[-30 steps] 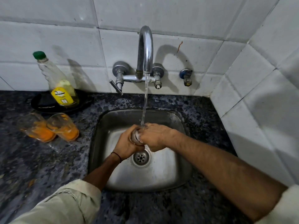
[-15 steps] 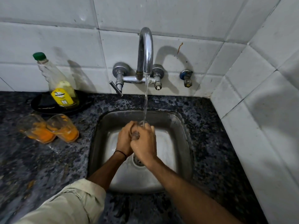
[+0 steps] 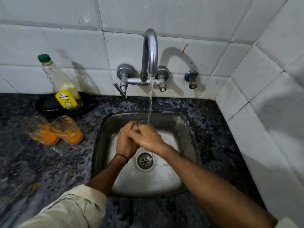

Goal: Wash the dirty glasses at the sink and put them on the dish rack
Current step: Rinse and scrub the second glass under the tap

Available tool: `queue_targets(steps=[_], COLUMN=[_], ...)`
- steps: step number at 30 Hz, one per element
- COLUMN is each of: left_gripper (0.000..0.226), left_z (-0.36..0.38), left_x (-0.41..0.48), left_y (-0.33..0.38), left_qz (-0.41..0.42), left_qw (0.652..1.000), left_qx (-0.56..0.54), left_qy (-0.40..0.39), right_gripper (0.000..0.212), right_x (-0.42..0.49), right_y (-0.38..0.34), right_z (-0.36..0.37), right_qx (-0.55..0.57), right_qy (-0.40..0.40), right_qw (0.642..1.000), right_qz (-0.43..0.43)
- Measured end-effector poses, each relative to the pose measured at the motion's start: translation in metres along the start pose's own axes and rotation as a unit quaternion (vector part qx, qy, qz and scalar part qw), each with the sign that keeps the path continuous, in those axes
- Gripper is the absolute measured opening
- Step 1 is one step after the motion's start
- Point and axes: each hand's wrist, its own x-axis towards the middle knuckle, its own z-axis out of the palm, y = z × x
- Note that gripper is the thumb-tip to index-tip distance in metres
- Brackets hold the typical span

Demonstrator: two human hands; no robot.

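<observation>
glass (image 3: 141,122) | clasped between both hands' fingers (image 3: 131,129) | under tap stream (image 3: 150,102)

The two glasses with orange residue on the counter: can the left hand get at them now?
Probably not yet: the left hand is wrapped around the glass, though the counter between looks free.

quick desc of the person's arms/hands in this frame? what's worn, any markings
Both hands are bare: no gloves, no rings that show. The left hand has a thin black band around the wrist, and a loose, creased beige sleeve pushed up the forearm. The right hand looks wet and glossy; only a pale sleeve edge shows at the frame corner.
</observation>
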Motion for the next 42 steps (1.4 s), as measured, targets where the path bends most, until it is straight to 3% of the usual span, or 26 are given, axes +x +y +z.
queue_targets(steps=[2,4,7,9,10,13,14,16,18,20,24,26,28,30,32,35,37,40,42], left_gripper=[0.007,0.005,0.04,0.054,0.05,0.05,0.052,0.053,0.058,0.062,0.073,0.061,0.049,0.059,0.068,0.033,0.036,0.031,0.031], left_z=[0.007,0.01,0.002,-0.01,-0.014,-0.022,-0.022,-0.02,-0.016,-0.005,0.023,0.026,0.021,0.016,0.013,0.009,0.005,0.0,-0.001], left_x=[-0.004,-0.008,-0.003,0.005,0.007,0.006,0.004,0.005,0.008,0.013,0.004,-0.013,-0.026,-0.029,-0.016,0.008,0.016,0.021,0.024], left_y=[0.006,0.015,0.014,0.012,0.014,0.022,0.023,0.03,0.043,0.049,0.033,0.023,0.021,0.019,0.021,0.029,0.03,0.023,0.016], left_qz=[-0.013,-0.061,-0.08,-0.116,-0.157,-0.328,-0.359,-0.392,-0.418,-0.411,-0.308,-0.217,-0.117,-0.066,-0.098,-0.136,-0.132,-0.107,-0.085], left_qw=[0.999,0.997,0.992,0.974,0.945,0.795,0.765,0.743,0.769,0.827,0.934,0.963,0.984,0.987,0.979,0.962,0.954,0.96,0.967], left_qx=[0.039,0.05,0.06,-0.071,-0.178,-0.403,-0.432,-0.445,-0.401,-0.344,-0.182,-0.161,-0.129,-0.09,-0.083,-0.138,-0.162,-0.112,-0.101], left_qy=[0.024,0.005,-0.083,-0.179,-0.226,-0.311,-0.316,-0.311,-0.272,-0.17,-0.003,0.001,-0.046,-0.114,-0.16,-0.189,-0.214,-0.232,-0.22], right_gripper=[0.054,0.057,0.049,0.044,0.042,0.044,0.045,0.045,0.042,0.048,0.062,0.06,0.056,0.055,0.054,0.057,0.054,0.041,0.033], right_x=[0.002,0.006,0.015,0.015,0.013,0.01,0.011,0.013,0.013,0.014,0.016,0.019,0.022,0.022,0.022,0.021,0.018,0.009,-0.001], right_y=[-0.004,0.0,0.018,0.031,0.035,0.037,0.035,0.03,0.026,0.022,0.007,0.002,0.002,0.005,0.007,0.009,0.006,0.003,0.01], right_z=[0.02,0.023,0.003,-0.013,-0.02,-0.032,-0.034,-0.038,-0.039,-0.037,-0.027,-0.027,-0.031,-0.032,-0.03,-0.029,-0.031,-0.033,-0.036], right_qx=[0.004,-0.031,0.072,0.187,0.245,0.304,0.291,0.247,0.191,0.109,-0.047,-0.069,-0.061,-0.079,-0.105,-0.111,-0.152,-0.295,-0.319], right_qy=[0.136,0.216,0.199,0.161,0.136,0.054,0.041,0.035,0.019,0.019,0.097,0.103,0.097,0.096,0.095,0.063,0.05,0.036,0.003], right_qw=[0.99,0.973,0.97,0.964,0.957,0.951,0.956,0.968,0.981,0.994,0.994,0.992,0.993,0.992,0.99,0.992,0.987,0.948,0.933], right_qz=[0.039,0.073,0.116,0.101,0.082,0.017,0.002,-0.005,0.003,0.006,0.002,0.01,0.03,0.037,0.022,-0.002,-0.031,-0.115,-0.167])
